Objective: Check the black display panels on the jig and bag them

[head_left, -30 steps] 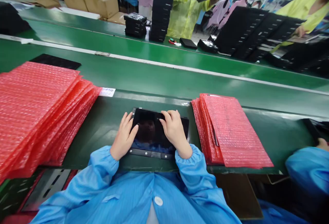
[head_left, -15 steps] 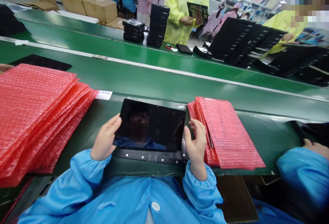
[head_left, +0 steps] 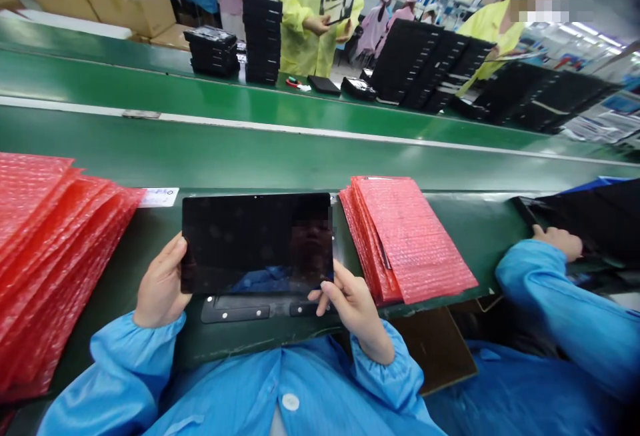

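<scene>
A black glossy tablet screen is held face up, tilted towards me, above the dark green bench. My left hand grips its left edge, thumb along the side. At the lower right corner, my right hand pinches the screen, thumb in front and fingers partly under it. Beneath the lower edge shows a black frame with pale round dots; the screen hides the rest of it. Right of my right hand lies a stack of red bubble-wrap pouches, with a dark edge poking out of one.
A tall pile of red bubble-wrap pouches stands on the left, beside a white label. At right, a co-worker's hand touches a dark flat thing. Across the green belt are black stacks and people in yellow coats.
The view has swung right. The screen has turned level and risen off the black frame's right side. My right hand has moved from the right edge to the lower right corner.
</scene>
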The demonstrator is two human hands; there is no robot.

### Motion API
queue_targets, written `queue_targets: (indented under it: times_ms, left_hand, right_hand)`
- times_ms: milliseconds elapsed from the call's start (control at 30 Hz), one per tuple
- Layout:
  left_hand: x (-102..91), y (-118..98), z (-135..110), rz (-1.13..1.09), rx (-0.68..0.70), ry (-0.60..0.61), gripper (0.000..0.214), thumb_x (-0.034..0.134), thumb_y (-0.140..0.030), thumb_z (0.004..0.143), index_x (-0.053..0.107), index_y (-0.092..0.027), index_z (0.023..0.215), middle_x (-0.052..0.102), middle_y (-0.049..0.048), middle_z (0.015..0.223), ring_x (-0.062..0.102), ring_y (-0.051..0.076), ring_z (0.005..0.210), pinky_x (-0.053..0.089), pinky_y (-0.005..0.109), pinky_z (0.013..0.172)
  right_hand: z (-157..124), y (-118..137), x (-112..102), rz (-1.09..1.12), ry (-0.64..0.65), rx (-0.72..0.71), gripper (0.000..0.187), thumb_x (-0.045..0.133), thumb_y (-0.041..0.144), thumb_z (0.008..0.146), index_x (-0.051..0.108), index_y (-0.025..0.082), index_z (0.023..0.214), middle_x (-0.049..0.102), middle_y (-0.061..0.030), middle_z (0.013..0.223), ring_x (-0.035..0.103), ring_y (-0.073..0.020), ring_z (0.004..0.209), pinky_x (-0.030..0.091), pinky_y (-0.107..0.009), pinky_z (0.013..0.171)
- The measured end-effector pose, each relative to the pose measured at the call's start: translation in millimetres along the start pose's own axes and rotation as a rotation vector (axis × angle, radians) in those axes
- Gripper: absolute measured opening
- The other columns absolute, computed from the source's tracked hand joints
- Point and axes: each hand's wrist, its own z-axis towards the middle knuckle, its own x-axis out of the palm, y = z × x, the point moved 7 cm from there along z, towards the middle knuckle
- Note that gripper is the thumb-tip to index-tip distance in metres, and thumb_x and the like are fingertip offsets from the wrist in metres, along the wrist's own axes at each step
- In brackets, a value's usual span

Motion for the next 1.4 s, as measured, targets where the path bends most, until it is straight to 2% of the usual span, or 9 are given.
queue_targets:
  times_ms: [300,433,500,667,800,867,1000,1133,1400]
  left_hand:
    - [-5.0,7.8,-2.3,-0.001,-0.146,-0.103,0.039,0.065,-0.035,0.078,0.067,-0.024,0.115,0.074,0.0035,0.106,0.068,0.027,0.100,0.057,0.035,0.087]
    - [2.2,10.5,-16.5,0.302,-0.317,-0.024,0.048,0.079,-0.035,0.063,0.070,-0.025,0.109,0.075,0.0043,0.100,0.070,0.031,0.093,0.059,0.041,0.081]
    - [8.7,-5.3,-20.7,0.538,-0.166,0.037,0.042,0.080,-0.037,0.061,0.073,-0.028,0.102,0.076,0.0022,0.095,0.070,0.032,0.090,0.058,0.045,0.082]
    - [47.7,-65.2,-37.7,0.956,0.591,0.138,0.015,0.079,-0.042,0.057,0.076,-0.042,0.072,0.073,-0.0039,0.086,0.064,0.029,0.105,0.044,0.041,0.105]
    - [102.5,-70.6,-45.0,1.124,0.980,0.526,0.031,0.067,-0.033,0.072,0.073,-0.044,0.100,0.065,-0.0064,0.122,0.054,0.027,0.121,0.041,0.037,0.108]
    - [116.0,-65.8,-24.1,1.166,0.953,0.518,0.034,0.062,-0.031,0.079,0.070,-0.037,0.112,0.068,-0.0026,0.117,0.063,0.026,0.108,0.047,0.038,0.101]
    - [116.5,-58.1,54.3,1.031,0.576,0.142,0.035,0.070,-0.041,0.074,0.070,-0.016,0.098,0.074,0.0031,0.090,0.067,0.026,0.088,0.053,0.039,0.086]
    - [133.3,-35.8,124.7,0.517,0.122,0.211,0.046,0.070,-0.028,0.078,0.057,-0.009,0.119,0.072,0.0045,0.097,0.066,0.018,0.080,0.053,0.036,0.080]
    - [131.1,-36.6,223.3,0.462,0.069,0.218,0.029,0.058,-0.031,0.089,0.059,-0.013,0.110,0.063,0.0065,0.104,0.063,0.017,0.084,0.055,0.034,0.070]
  right_hand:
    - [-0.1,-10.1,-3.3,0.078,-0.025,0.040,0.044,0.043,0.038,0.097,0.044,0.021,0.138,0.064,0.0026,0.055,0.070,-0.0173,0.065,0.053,-0.026,0.058]
    - [6.3,-24.0,-12.2,0.108,-0.030,0.100,0.049,0.045,0.042,0.096,0.042,0.019,0.139,0.069,-0.0014,0.067,0.066,-0.0143,0.053,0.050,-0.024,0.050]
    - [10.7,-30.8,-18.6,0.039,-0.047,0.113,0.051,0.048,0.041,0.094,0.040,0.020,0.140,0.071,-0.0040,0.079,0.067,-0.0141,0.057,0.051,-0.025,0.053]
    - [14.0,-39.7,-31.1,-0.080,-0.129,0.096,0.056,0.055,0.035,0.090,0.035,0.026,0.142,0.062,-0.0094,0.121,0.069,-0.0134,0.073,0.055,-0.028,0.065]
    - [6.1,-34.3,-28.5,-0.076,-0.091,0.053,0.044,0.054,0.036,0.090,0.048,0.023,0.132,0.069,-0.0066,0.105,0.069,-0.0145,0.074,0.055,-0.029,0.069]
    - [-0.2,-28.7,-28.0,-0.090,-0.080,0.030,0.040,0.055,0.036,0.090,0.052,0.023,0.128,0.071,-0.0058,0.101,0.069,-0.0148,0.074,0.055,-0.028,0.067]
    - [-14.5,-17.7,-29.5,-0.115,-0.064,-0.009,0.037,0.056,0.036,0.090,0.056,0.022,0.125,0.072,-0.0060,0.100,0.069,-0.0148,0.075,0.055,-0.026,0.065]
    - [-29.5,-10.9,-36.5,-0.099,-0.094,-0.030,0.036,0.056,0.035,0.090,0.058,0.023,0.124,0.073,-0.0062,0.099,0.069,-0.0159,0.077,0.056,-0.028,0.068]
    - [-57.0,-8.3,-61.8,-0.127,-0.176,-0.001,0.033,0.057,0.034,0.090,0.060,0.028,0.122,0.073,-0.0052,0.097,0.070,-0.0180,0.077,0.056,-0.033,0.073]
